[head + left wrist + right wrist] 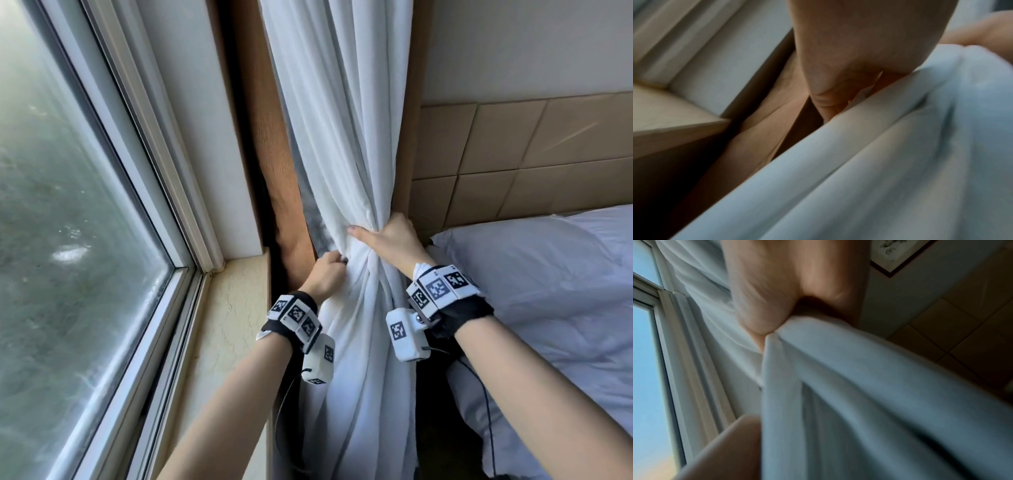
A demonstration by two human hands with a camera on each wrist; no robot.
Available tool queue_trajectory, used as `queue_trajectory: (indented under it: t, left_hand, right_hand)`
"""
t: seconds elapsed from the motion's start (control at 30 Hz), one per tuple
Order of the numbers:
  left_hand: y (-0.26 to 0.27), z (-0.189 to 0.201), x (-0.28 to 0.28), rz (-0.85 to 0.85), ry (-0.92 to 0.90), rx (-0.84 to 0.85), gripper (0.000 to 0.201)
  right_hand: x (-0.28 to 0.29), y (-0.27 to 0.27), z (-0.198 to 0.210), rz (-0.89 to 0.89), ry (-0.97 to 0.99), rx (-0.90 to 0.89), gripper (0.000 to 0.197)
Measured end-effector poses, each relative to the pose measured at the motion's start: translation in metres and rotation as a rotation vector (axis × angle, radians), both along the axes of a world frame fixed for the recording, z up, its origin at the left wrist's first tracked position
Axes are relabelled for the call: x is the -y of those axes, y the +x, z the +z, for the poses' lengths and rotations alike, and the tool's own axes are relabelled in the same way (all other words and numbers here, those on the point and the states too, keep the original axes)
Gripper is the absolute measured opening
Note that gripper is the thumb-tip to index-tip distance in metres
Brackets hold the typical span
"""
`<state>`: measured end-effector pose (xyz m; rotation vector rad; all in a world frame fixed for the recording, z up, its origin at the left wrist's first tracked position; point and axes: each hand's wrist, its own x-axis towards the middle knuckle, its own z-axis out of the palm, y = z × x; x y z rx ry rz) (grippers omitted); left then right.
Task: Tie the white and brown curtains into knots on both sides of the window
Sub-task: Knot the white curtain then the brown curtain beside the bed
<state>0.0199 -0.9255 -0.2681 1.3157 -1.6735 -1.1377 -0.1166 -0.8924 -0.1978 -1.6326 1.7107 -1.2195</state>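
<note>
The white curtain (339,144) hangs right of the window, bunched at sill height. Behind it on the left hangs the brown curtain (274,144). My right hand (387,236) grips the gathered white cloth at the narrow bunch, thumb lying across it. My left hand (325,272) grips a fold of white cloth just below and to the left, beside the brown curtain. The left wrist view shows curled fingers (828,104) in the white cloth (890,154) with the brown curtain (756,138) beside. In the right wrist view, the palm (764,305) clamps the white cloth (838,369).
The window pane (61,205) and its white frame fill the left. A beige sill (236,325) runs below it. A bed with a white pillow (548,274) stands at the right, against a tan padded headboard (513,150). Sensor cables hang from both wrists.
</note>
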Motion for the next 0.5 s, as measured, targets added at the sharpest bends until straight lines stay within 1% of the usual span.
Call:
queue_trajectory:
  t: [0.03, 0.07, 0.1, 0.13, 0.17, 0.2, 0.23, 0.27, 0.3, 0.33, 0.37, 0.4, 0.5]
  left_hand:
    - [0.006, -0.006, 0.005, 0.087, 0.038, -0.09, 0.029]
    - [0.012, -0.01, 0.009, 0.169, 0.053, -0.152, 0.024]
    - [0.017, -0.013, 0.011, 0.256, 0.044, -0.142, 0.02]
    - [0.021, -0.015, 0.013, 0.342, 0.015, -0.102, 0.022]
    - [0.024, -0.017, 0.014, 0.429, -0.023, -0.072, 0.026]
    - [0.026, -0.016, 0.016, 0.495, -0.055, -0.08, 0.034]
    - [0.027, -0.016, 0.021, 0.533, -0.079, -0.123, 0.042]
    - [0.027, -0.015, 0.025, 0.543, -0.096, -0.166, 0.052]
    - [0.027, -0.013, 0.032, 0.527, -0.099, -0.193, 0.06]
    - [0.026, -0.012, 0.037, 0.499, -0.094, -0.209, 0.065]
    - [0.024, -0.01, 0.042, 0.468, -0.079, -0.205, 0.066]
    - [0.022, -0.008, 0.048, 0.437, -0.076, -0.177, 0.062]
    - [0.017, 0.004, 0.055, 0.354, -0.072, -0.064, 0.037]
  right_hand:
    - [-0.002, -0.001, 0.001, 0.016, 0.014, 0.02, 0.036]
    - [-0.004, -0.002, 0.003, 0.025, 0.014, 0.026, 0.029]
    - [-0.004, -0.002, 0.004, 0.032, 0.004, 0.03, 0.023]
    - [-0.004, -0.003, 0.003, 0.038, -0.009, 0.035, 0.018]
    - [-0.004, -0.002, 0.003, 0.041, -0.013, 0.042, 0.015]
    - [-0.003, -0.002, 0.002, 0.046, -0.021, 0.048, 0.014]
    - [-0.002, -0.002, 0.0, 0.041, -0.022, 0.053, 0.018]
    - [-0.002, -0.002, 0.0, 0.045, -0.023, 0.063, 0.024]
    - [-0.002, -0.003, 0.0, 0.048, -0.019, 0.076, 0.024]
    - [-0.002, -0.003, 0.0, 0.056, -0.02, 0.088, 0.019]
    - [-0.005, -0.002, 0.003, 0.062, -0.02, 0.093, 0.013]
    - [-0.005, -0.002, 0.003, 0.057, -0.028, 0.095, 0.014]
    - [-0.004, -0.001, 0.002, 0.042, -0.027, 0.099, 0.017]
